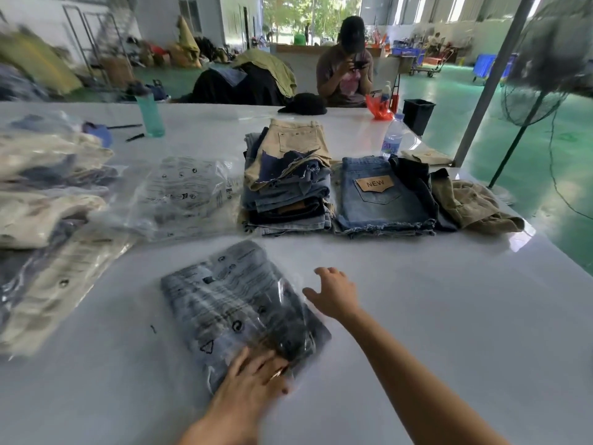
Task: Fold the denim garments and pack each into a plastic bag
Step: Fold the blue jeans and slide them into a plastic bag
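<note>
A folded denim garment sealed inside a printed clear plastic bag [237, 306] lies on the white table [449, 316] in front of me. My left hand [253, 377] presses flat on the bag's near edge, fingers spread. My right hand [335, 292] hovers open just beside the bag's right edge, fingers extended. Further back stands a stack of folded denim shorts [285, 191] topped by a beige pair. A light blue pair with a "NEW" patch [382, 197] lies to its right. Empty printed bags [189, 194] lie left of the stack.
Packed bags of garments [48, 226] pile up at the left. A teal bottle [149, 112], a water bottle [393, 136], crumpled khaki clothes [475, 200] and a black bin [418, 115] stand around. A person sits across the table. A fan [542, 69] stands at right.
</note>
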### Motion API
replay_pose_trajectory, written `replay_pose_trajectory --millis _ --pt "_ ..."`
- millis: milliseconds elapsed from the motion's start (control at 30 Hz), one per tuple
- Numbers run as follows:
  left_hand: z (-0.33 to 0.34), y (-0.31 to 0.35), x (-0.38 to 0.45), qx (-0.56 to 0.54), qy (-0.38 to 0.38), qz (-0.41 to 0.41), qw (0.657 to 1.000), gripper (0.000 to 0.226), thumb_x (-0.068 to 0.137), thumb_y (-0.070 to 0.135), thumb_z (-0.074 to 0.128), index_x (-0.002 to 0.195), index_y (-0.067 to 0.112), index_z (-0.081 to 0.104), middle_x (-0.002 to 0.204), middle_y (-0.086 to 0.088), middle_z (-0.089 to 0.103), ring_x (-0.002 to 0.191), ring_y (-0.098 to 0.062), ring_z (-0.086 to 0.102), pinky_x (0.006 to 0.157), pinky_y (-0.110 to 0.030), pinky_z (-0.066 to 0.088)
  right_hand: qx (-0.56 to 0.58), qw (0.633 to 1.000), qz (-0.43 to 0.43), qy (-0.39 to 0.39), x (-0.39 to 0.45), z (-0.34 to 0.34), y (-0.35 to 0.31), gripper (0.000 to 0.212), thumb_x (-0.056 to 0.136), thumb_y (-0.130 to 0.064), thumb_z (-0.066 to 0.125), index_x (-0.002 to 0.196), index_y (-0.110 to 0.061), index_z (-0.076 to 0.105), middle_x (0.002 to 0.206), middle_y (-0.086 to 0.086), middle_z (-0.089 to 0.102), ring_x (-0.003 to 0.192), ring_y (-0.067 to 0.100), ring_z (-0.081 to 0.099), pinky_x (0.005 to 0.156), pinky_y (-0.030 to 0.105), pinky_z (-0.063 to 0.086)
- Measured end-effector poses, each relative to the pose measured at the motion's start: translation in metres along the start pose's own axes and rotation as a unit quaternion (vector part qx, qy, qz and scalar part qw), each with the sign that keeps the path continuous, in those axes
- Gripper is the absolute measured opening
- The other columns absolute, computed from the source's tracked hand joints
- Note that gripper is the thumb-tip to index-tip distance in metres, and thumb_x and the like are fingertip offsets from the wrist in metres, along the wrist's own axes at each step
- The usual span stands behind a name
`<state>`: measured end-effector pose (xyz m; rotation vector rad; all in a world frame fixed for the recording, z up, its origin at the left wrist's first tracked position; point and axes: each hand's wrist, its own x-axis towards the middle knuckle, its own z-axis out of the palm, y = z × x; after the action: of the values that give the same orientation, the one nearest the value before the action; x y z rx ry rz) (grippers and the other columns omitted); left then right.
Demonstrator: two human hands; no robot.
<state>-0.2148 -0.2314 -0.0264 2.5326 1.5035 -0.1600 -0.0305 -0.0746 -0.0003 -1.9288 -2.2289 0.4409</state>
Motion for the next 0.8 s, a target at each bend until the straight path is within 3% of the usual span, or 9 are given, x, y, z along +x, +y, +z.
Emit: replay_pose_trajectory --millis 100,167,233,333,433,500,600,700,800 --pt "-0.002 -0.050 -0.040 -0.215 0.012 -0.030 0.976 0.041 0.054 0.025 0.058 0.092 0.038 0.068 0.116 0.037 0.054 0.123 0.012 0.043 0.116 -0.043 0.022 0.061 0.995 0.063 -0.052 -0.004 0.016 -0.001 0.075 0.082 -0.059 0.061 0.133 -0.007 0.041 0.131 0.013 0.052 0.119 0.030 0.050 0.093 0.036 0.045" --pt "-0.012 -0.078 -0.052 -0.348 0.131 -0.176 0.911 0.039 0.065 0.006 0.057 0.092 0.032 0.069 0.112 0.015 0.067 0.110 -0.007 0.060 0.105 -0.039 0.038 0.167 0.978 0.110 -0.065 -0.010 0.023 -0.003 0.080 0.078 -0.056 0.069 0.129 0.000 0.042 0.117 0.015 0.060 0.105 0.029 0.060 0.080 0.031 0.048" --pt "-0.021 -0.107 -0.050 -0.330 0.265 -0.359 0.832 0.035 0.082 0.009 0.064 0.114 0.023 0.062 0.125 -0.005 0.061 0.112 -0.024 0.057 0.095 -0.037 0.043 0.288 0.943 0.151 -0.077 -0.017 0.029 -0.010 0.078 0.072 -0.052 0.076 0.120 0.002 0.047 0.099 0.013 0.062 0.088 0.028 0.066 0.071 0.035 0.054" --pt "-0.028 -0.129 -0.040 -0.385 0.230 -0.489 0.748 0.071 0.081 0.038 0.073 0.134 0.003 0.042 0.134 -0.016 0.050 0.122 -0.031 0.050 0.099 -0.038 0.041 0.427 0.878 0.175 -0.128 -0.030 0.035 -0.025 0.067 0.062 -0.045 0.085 0.093 0.010 0.064 0.080 0.016 0.067 0.057 0.021 0.065 0.057 0.032 0.055" --pt "-0.027 -0.134 -0.029 -0.537 0.187 -0.484 0.665 0.075 0.067 0.039 0.083 0.120 -0.005 0.054 0.111 -0.014 0.061 0.104 -0.025 0.059 0.087 -0.031 0.046 0.497 0.838 0.172 -0.144 -0.041 0.036 -0.037 0.064 0.068 -0.015 0.085 0.115 0.014 0.053 0.099 0.026 0.065 0.068 0.028 0.065 0.057 0.035 0.055" --pt "-0.030 -0.136 -0.027 -0.536 0.097 -0.469 0.695 0.079 0.062 0.037 0.087 0.121 -0.003 0.054 0.108 -0.008 0.060 0.097 -0.023 0.058 0.086 -0.031 0.047 0.538 0.810 0.166 -0.166 -0.050 0.032 -0.046 0.070 0.071 0.000 0.080 0.126 0.002 0.038 0.108 0.028 0.060 0.072 0.033 0.063 0.060 0.040 0.057" --pt "-0.036 -0.142 -0.022 -0.467 0.036 -0.435 0.769 0.060 0.062 0.013 0.086 0.114 0.001 0.060 0.099 -0.008 0.067 0.091 -0.023 0.063 0.085 -0.031 0.052 0.566 0.781 0.102 -0.244 -0.068 0.034 -0.065 0.065 0.074 0.010 0.071 0.120 -0.021 0.036 0.095 0.023 0.065 0.051 0.019 0.058 0.040 0.026 0.045" --pt "-0.058 -0.130 -0.019 -0.358 0.087 -0.388 0.845 0.037 0.072 0.016 0.074 0.107 0.013 0.062 0.095 -0.002 0.063 0.086 -0.017 0.058 0.071 -0.021 0.044 0.616 0.708 0.049 -0.341 -0.083 0.036 -0.092 0.057 0.083 0.002 0.063 0.120 -0.033 0.037 0.094 0.018 0.070 0.072 0.032 0.068 0.062 0.040 0.058" --pt "-0.092 -0.105 -0.025 -0.518 0.035 -0.226 0.824 0.036 0.072 0.046 0.068 0.100 0.024 0.066 0.098 0.004 0.069 0.090 -0.011 0.063 0.083 -0.023 0.048 0.646 0.648 -0.016 -0.402 -0.085 0.026 -0.110 0.052 0.083 -0.019 0.065 0.128 -0.035 0.045 0.103 0.015 0.066 0.080 0.028 0.068 0.075 0.044 0.056"
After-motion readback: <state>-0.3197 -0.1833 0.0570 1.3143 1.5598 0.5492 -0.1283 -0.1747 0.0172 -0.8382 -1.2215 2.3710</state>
